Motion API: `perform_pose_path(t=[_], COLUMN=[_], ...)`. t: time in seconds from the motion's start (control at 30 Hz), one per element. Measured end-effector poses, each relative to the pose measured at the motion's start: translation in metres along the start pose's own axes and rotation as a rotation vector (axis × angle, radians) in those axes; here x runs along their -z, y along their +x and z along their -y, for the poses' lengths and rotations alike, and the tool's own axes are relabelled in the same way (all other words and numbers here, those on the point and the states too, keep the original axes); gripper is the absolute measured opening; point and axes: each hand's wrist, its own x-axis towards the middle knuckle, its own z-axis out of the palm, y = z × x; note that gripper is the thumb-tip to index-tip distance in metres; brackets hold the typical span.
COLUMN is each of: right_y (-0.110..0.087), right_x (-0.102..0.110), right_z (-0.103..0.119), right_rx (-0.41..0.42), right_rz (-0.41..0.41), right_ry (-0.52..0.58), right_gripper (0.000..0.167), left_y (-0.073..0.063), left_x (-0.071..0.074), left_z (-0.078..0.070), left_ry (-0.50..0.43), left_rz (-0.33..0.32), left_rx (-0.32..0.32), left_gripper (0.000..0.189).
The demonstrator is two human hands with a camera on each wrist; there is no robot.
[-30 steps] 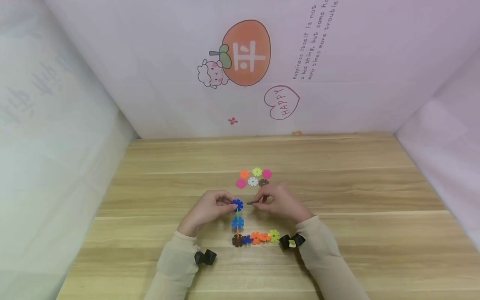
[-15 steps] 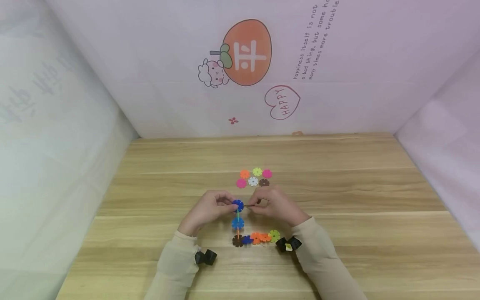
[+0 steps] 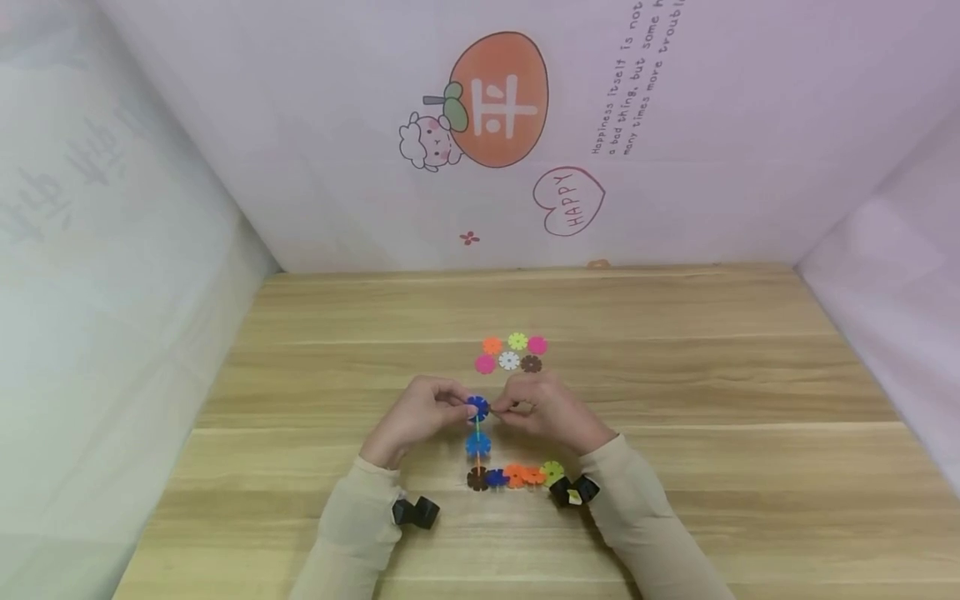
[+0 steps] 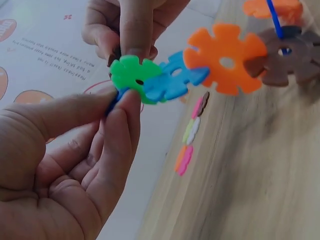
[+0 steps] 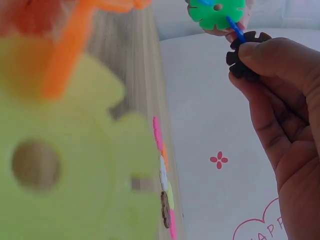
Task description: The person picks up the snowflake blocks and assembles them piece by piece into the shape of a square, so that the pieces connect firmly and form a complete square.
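My left hand [image 3: 423, 417] pinches a dark blue notched plastic disc [image 3: 478, 407] at the far end of an L-shaped chain of interlocking discs. Between finger and thumb, my right hand [image 3: 555, 414] grips a dark brown disc [image 5: 243, 57], its edge meeting the dark blue one. Running toward me from the dark blue disc are a green disc [image 4: 131, 75], a light blue disc [image 3: 478, 444], an orange disc [image 4: 225, 57] and a brown corner disc [image 3: 477, 478]. The chain's other leg extends right through dark blue and orange discs to a yellow-green disc [image 3: 552, 472].
Beyond the hands lie several loose discs on the wooden table [image 3: 675, 358]: orange [image 3: 492, 345], yellow-green [image 3: 517, 341], two pink, a white disc [image 3: 509, 360] and a brown one. A printed white cloth [image 3: 337, 167] rises behind the table. Black cameras sit on both wrists.
My right hand has moved left, bringing the brown disc from a small gap up against the dark blue disc. My left hand keeps its pinch; the view has shifted slightly.
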Motion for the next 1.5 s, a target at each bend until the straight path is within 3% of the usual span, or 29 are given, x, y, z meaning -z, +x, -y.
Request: perform_pose_path(t=[0.2, 0.4, 0.63, 0.77, 0.93, 1.13, 1.3, 1.5], right_y=[0.001, 0.0, -0.001, -0.002, -0.008, -0.016, -0.018, -0.011], right_x=[0.001, 0.006, 0.017, 0.024, 0.028, 0.025, 0.021, 0.02], right_z=[0.002, 0.0, -0.004, -0.006, -0.015, -0.038, -0.053, -0.06], right_rx=[0.013, -0.057, -0.127, -0.208, -0.37, -0.578, -0.608, -0.654], right_rz=[0.015, 0.08, 0.088, 0.103, 0.092, 0.025, -0.023, 0.007], right_ry=[-0.02, -0.051, -0.026, -0.042, -0.085, -0.096, -0.142, -0.139], right_gripper=[0.015, 0.019, 0.019, 0.017, 0.015, 0.019, 0.029, 0.033], left_y=[0.0, -0.002, 0.0, 0.0, -0.001, -0.002, -0.002, -0.001], left_x=[0.002, 0.004, 0.006, 0.007, 0.006, 0.006, 0.006, 0.007], left_z=[0.002, 0.001, -0.001, -0.001, 0.0, 0.004, 0.007, 0.006], left_ry=[0.004, -0.005, -0.017, -0.015, -0.007, -0.01, -0.003, 0.004], left_rz=[0.035, 0.055, 0.054, 0.055, 0.065, 0.077, 0.085, 0.091], left_rx=[-0.029, -0.039, -0.031, -0.04, -0.034, -0.033, -0.03, -0.045], left_gripper=[0.011, 0.014, 0.016, 0.017, 0.014, 0.019, 0.018, 0.019])
